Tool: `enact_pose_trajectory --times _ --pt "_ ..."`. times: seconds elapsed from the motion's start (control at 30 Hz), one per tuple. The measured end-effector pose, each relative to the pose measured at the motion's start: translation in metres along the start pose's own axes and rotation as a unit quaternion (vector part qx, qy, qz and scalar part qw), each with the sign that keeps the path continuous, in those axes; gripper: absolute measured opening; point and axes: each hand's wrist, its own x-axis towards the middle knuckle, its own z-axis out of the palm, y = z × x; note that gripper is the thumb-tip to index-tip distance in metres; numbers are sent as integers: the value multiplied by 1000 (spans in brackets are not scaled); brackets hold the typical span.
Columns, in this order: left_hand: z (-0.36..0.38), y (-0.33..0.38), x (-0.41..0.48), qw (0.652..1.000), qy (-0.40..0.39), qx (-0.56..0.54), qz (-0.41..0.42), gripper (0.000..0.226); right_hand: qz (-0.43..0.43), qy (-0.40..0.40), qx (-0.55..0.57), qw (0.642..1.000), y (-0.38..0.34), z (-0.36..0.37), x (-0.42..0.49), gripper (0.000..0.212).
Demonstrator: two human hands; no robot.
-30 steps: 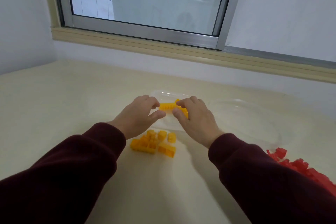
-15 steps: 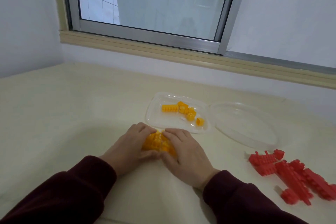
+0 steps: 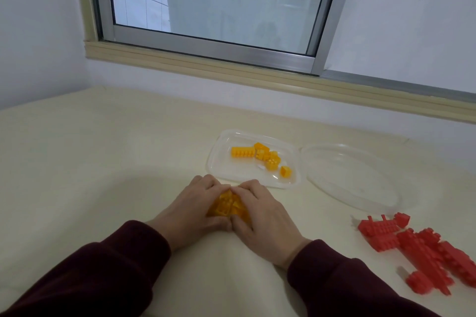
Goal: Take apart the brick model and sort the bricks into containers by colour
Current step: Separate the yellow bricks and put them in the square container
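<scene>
My left hand (image 3: 192, 210) and my right hand (image 3: 262, 216) are cupped together around a pile of yellow bricks (image 3: 228, 207) on the table, and most of the pile is hidden under my fingers. Just beyond my hands stands a clear rectangular container (image 3: 216, 159) holding several yellow bricks (image 3: 260, 158). Red brick pieces (image 3: 422, 247), still joined in chunks, lie on the table at the right.
A clear oval container (image 3: 350, 177) with nothing in it sits to the right of the rectangular one. The cream table (image 3: 103, 162) runs back to a wall under a window ledge (image 3: 231, 69). Dark red sleeves cover both forearms.
My hands let go of the yellow bricks in the rectangular container, drew back toward me and closed around the yellow pile on the table. The camera view shifted, showing more red pieces.
</scene>
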Motion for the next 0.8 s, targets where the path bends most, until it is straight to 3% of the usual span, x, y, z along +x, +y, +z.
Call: enact_pose_trajectory --times 0.33,0.6,0.67,0.8 --pt "1 7 -6 998 -30 49 25 57 -7 -8 -7 1000 -2 -5 -12 38" --pt "-1 14 -8 992 -65 97 47 69 7 -21 -4 1000 -2 -6 -15 24" --pt "-1 15 -7 994 -62 76 44 67 15 -30 1 999 -2 -7 -14 28" --pt "0 14 -7 996 -53 49 43 65 9 -57 -20 998 -1 -8 -14 54"
